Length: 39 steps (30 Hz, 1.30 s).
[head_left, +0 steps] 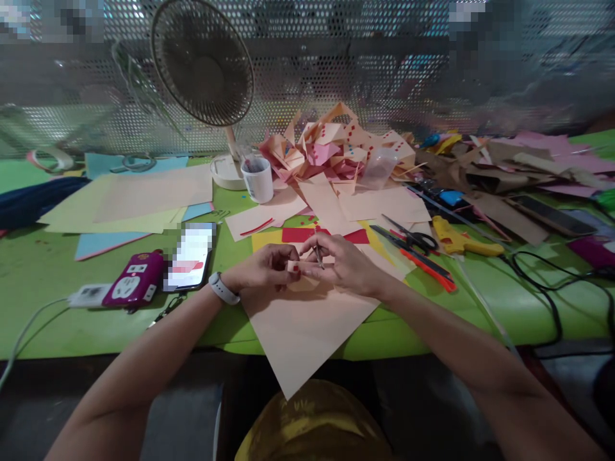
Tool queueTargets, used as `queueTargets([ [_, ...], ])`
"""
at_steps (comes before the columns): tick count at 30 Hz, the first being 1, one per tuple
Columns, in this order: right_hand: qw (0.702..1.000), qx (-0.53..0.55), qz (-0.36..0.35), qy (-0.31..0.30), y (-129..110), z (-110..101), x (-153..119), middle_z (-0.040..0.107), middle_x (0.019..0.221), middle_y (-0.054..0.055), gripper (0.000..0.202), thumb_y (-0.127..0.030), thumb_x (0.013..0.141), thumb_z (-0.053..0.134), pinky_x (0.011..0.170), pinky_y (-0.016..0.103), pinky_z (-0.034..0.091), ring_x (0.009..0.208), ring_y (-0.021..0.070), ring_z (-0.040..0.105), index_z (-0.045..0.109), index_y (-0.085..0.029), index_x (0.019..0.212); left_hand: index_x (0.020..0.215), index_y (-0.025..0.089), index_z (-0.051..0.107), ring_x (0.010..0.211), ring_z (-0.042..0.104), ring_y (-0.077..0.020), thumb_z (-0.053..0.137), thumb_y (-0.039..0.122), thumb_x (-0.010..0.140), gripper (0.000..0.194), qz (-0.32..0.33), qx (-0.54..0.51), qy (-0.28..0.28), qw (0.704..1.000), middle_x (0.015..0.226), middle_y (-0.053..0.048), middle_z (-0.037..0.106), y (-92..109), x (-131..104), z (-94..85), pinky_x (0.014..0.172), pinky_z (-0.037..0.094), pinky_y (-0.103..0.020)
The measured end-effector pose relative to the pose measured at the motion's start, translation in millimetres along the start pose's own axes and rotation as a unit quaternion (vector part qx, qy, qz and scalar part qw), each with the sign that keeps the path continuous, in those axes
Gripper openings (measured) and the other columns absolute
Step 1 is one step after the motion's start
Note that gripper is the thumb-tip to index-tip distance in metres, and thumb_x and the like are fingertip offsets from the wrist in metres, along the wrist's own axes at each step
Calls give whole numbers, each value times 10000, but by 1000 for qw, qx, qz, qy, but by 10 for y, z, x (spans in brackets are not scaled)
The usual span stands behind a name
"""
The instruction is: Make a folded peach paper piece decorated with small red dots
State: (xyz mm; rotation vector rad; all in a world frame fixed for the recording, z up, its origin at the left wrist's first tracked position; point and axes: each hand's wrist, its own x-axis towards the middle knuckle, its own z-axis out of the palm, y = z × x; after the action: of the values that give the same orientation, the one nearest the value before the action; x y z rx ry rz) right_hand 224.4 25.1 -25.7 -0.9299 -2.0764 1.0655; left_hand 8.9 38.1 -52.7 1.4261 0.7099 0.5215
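Observation:
My left hand, with a white watch on its wrist, pinches a small folded peach paper piece that bears a red square. Slim metal tweezers are in the fingers of my right hand, points down by the paper. My right thumb is also against the piece. Beneath both hands lies a large peach sheet, one corner hanging over the table edge. Just beyond them are a red paper strip and tiny red bits.
To the left lie a phone and a purple power bank. Scissors, an orange cutter and a yellow glue gun lie right. Behind stand a fan, a white cup and piled folded paper.

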Motion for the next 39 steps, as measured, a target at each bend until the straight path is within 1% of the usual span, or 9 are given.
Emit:
queueTargets([
  [4,1000,-3,-8,-5,-16,1,-21,678,828,24,245,-385,859,688,615,232,503,693,122,636,600,-196,987,875,140,597,550,554,-70,751,273,771,229,15,52,-2,999,726,4,593,29,4,14,500,479,-172],
  [7,1000,-5,-16,-13,-22,19,-23,668,804,18,265,-401,850,704,626,238,509,678,119,626,609,-192,983,921,128,623,534,543,-65,736,286,787,235,14,79,-15,997,732,-5,606,54,10,17,489,455,-166],
  [10,1000,-12,-17,-16,-23,25,-20,676,818,28,272,-419,846,705,625,244,513,678,125,629,625,-189,967,863,128,614,490,559,-81,738,331,787,250,9,88,-26,996,663,9,586,61,15,14,468,458,-182],
  [14,999,-47,-6,-11,22,-32,-21,697,852,38,248,-406,843,705,681,268,523,742,150,660,653,-201,973,750,148,559,456,566,-87,776,386,760,323,-4,66,-14,998,581,34,554,38,18,-4,447,456,-180],
  [20,996,-80,5,-31,81,-155,-42,695,841,23,213,-289,826,712,750,290,508,749,149,669,669,-202,1016,715,138,572,475,577,-88,804,405,740,355,-28,32,-24,999,566,21,583,15,12,-47,463,458,-176],
  [27,992,-129,-7,-16,21,-146,-43,710,774,17,182,-266,833,713,809,333,478,811,187,664,693,-220,1008,711,141,583,466,566,-87,806,400,736,343,-41,42,-24,998,546,22,584,18,9,-67,458,444,-175],
  [32,992,-125,-5,-17,34,-151,-43,715,789,16,206,-250,819,728,845,347,466,824,188,675,689,-210,1017,703,141,577,492,582,-88,815,375,743,336,-42,8,-41,998,561,19,598,-10,11,-76,499,480,-184],
  [36,990,-134,-34,-4,83,-152,-37,743,828,27,216,-295,831,732,929,392,430,864,204,678,671,-212,1021,707,131,597,557,627,-108,832,376,728,340,-56,-10,-59,997,618,-15,654,-38,19,-96,560,526,-211],
  [39,987,-151,-56,13,101,-160,-35,752,846,33,212,-286,840,728,927,383,431,889,215,676,664,-216,1029,700,122,623,565,633,-108,848,393,703,353,-56,-13,-47,997,640,-29,675,-39,26,-127,571,531,-211],
])
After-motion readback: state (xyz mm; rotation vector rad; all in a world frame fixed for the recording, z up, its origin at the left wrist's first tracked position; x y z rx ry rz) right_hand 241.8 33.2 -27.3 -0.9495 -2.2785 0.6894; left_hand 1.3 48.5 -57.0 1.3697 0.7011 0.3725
